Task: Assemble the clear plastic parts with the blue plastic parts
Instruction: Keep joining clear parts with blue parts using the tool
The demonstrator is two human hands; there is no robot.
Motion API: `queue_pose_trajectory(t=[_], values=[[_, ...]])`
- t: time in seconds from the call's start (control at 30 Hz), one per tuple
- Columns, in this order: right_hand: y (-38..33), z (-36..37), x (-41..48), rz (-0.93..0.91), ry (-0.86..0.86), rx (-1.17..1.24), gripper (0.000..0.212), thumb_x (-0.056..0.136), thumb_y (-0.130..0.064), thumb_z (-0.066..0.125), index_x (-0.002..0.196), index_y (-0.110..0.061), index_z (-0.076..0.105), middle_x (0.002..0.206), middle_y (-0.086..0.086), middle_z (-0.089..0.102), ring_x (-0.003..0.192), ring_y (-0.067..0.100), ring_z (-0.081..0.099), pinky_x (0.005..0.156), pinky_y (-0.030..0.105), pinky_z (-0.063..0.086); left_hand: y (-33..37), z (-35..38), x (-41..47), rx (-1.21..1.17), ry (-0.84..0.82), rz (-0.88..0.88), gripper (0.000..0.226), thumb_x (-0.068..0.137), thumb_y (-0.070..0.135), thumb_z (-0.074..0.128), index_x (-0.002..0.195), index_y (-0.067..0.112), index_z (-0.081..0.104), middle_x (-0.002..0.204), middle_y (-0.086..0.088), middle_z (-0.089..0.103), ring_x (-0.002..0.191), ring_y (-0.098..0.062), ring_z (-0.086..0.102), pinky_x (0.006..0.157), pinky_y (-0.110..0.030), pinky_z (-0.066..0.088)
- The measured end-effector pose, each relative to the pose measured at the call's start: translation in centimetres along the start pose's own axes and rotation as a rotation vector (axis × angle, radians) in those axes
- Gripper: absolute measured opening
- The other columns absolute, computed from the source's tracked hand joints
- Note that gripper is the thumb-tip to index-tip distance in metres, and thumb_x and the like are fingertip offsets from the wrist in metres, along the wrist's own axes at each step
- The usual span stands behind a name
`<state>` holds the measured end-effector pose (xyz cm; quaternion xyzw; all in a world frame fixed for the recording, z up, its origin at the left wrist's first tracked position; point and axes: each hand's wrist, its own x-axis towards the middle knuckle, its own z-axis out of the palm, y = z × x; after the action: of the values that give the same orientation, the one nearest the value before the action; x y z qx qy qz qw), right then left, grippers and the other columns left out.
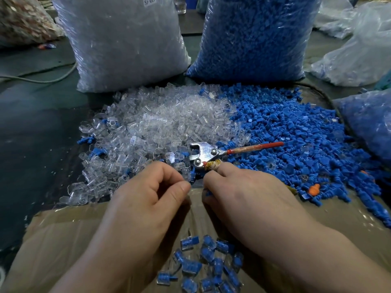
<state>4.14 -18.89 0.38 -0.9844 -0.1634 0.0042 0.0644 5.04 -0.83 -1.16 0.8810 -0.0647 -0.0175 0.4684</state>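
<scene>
A heap of clear plastic parts [158, 123] lies in the middle, with a heap of blue plastic parts [296, 134] spreading to its right. Several assembled clear-and-blue pieces [207, 265] lie on the cardboard [63, 229] between my forearms. My left hand [148, 193] is curled, thumb and forefinger pinched together; nothing shows between them. My right hand [243, 191] grips the tape-wrapped handle of the metal pliers [201, 153], whose red handle points right. A bit of a blue part [208, 193] peeks out under its fingers. The two hands almost touch.
A big bag of clear parts [127, 43] and a big bag of blue parts [254, 37] stand behind the heaps. More bags [370, 123] lie at the right. An orange part [314, 189] sits among the blue ones. A cable [42, 80] runs at the left.
</scene>
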Motion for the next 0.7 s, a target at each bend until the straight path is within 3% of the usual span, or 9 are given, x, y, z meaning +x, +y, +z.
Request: queue_pose_trajectory(t=[0.1,0.23,0.33,0.4,0.47,0.53,0.6,0.7], values=[[-0.1,-0.1,0.0,-0.031,-0.008,0.021,0.023,0.095,-0.025,0.057,0.096,-0.032,0.034,0.087,-0.008,0.036,0.061,0.011,0.034,0.045,0.029,0.032,0.0,0.0,0.1,-0.060,0.030,-0.002,0.022,0.074,0.058,0.060,0.091,0.044,0.063,0.074,0.018,0.072,0.062,-0.002,0.064,0.055,-0.026,0.047],[0.3,-0.3,0.1,-0.030,0.073,0.167,0.006,0.096,-0.031,0.046,0.095,-0.030,0.041,0.087,-0.012,0.045,0.071,0.013,0.048,0.060,0.034,0.046,-0.1,0.2,0.4,-0.203,0.059,-0.044,0.009,0.081,0.046,0.065,0.087,0.039,0.066,0.073,0.009,0.074,0.059,-0.007,0.068,0.051,-0.023,0.051],[1.1,-0.6,-0.1,0.091,0.174,0.394,0.017,0.090,-0.046,0.039,0.089,-0.034,0.051,0.085,-0.017,0.054,0.077,0.002,0.052,0.071,0.027,0.049,-0.1,0.1,0.5,-0.335,0.056,-0.069,0.019,0.074,0.048,0.065,0.084,0.033,0.069,0.068,-0.001,0.073,0.052,-0.012,0.066,0.046,-0.016,0.048],[1.2,-0.6,-0.3,0.148,0.234,0.541,0.019,0.086,-0.050,0.043,0.090,-0.036,0.055,0.082,-0.019,0.058,0.077,-0.001,0.055,0.064,0.019,0.045,-0.1,0.1,0.4,-0.399,0.033,-0.097,0.028,0.067,0.052,0.063,0.082,0.030,0.069,0.065,-0.005,0.071,0.047,-0.015,0.064,0.044,-0.017,0.048],[1.0,-0.5,-0.4,0.172,0.239,0.674,0.016,0.085,-0.050,0.049,0.092,-0.038,0.057,0.083,-0.022,0.062,0.072,0.001,0.058,0.055,0.021,0.046,-0.1,0.2,0.3,-0.447,-0.007,-0.121,0.031,0.064,0.054,0.066,0.081,0.028,0.070,0.065,-0.009,0.071,0.048,-0.021,0.064,0.046,-0.022,0.050],[0.8,-0.4,-0.5,0.157,0.231,0.769,0.010,0.086,-0.043,0.058,0.094,-0.038,0.061,0.083,-0.024,0.064,0.072,0.000,0.061,0.061,0.020,0.049,-0.1,0.5,0.3,-0.477,-0.050,-0.133,0.034,0.063,0.055,0.069,0.083,0.028,0.070,0.067,-0.011,0.072,0.051,-0.025,0.065,0.048,-0.031,0.053],[0.6,-0.4,-0.5,0.095,0.259,0.774,0.007,0.090,-0.033,0.063,0.097,-0.036,0.065,0.090,-0.024,0.064,0.084,-0.005,0.060,0.073,0.010,0.045,-0.3,0.7,0.3,-0.528,-0.053,-0.146,0.029,0.066,0.050,0.071,0.084,0.027,0.070,0.067,-0.012,0.071,0.052,-0.025,0.066,0.050,-0.036,0.054],[0.1,-0.3,-0.4,-0.015,0.267,0.645,0.014,0.092,-0.030,0.057,0.102,-0.033,0.067,0.094,-0.019,0.064,0.095,-0.002,0.059,0.081,0.014,0.044,-0.4,0.8,0.4,-0.547,-0.041,-0.137,0.002,0.083,0.029,0.071,0.086,0.028,0.071,0.067,-0.013,0.071,0.052,-0.025,0.067,0.049,-0.031,0.054]])
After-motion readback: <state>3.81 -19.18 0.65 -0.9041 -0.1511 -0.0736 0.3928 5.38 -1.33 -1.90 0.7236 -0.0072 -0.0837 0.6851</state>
